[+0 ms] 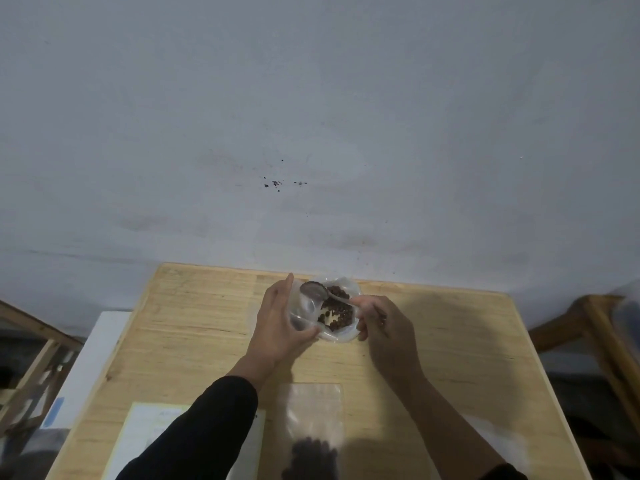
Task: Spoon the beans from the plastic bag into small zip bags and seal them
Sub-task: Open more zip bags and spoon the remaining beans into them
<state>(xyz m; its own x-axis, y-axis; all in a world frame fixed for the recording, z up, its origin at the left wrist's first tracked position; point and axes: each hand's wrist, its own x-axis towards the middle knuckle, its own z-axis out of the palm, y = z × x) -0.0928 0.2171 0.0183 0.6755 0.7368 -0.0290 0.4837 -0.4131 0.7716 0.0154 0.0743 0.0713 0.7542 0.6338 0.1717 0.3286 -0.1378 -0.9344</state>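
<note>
A clear plastic bag (341, 336) of dark brown beans (337, 311) sits open near the far edge of the wooden table (194, 327). My left hand (278, 317) grips the bag's left rim and holds its mouth open. My right hand (382, 325) pinches the handle of a metal spoon (313, 291), whose bowl lies over the bag's mouth at the far left. A small zip bag (313, 410) lies flat near me, with beans in its near end.
A pale printed sheet (145, 427) lies at the table's near left, partly under my left sleeve. Another clear bag (498, 438) lies at the near right. A white board (86, 362) and wooden frames flank the table. A grey wall stands right behind it.
</note>
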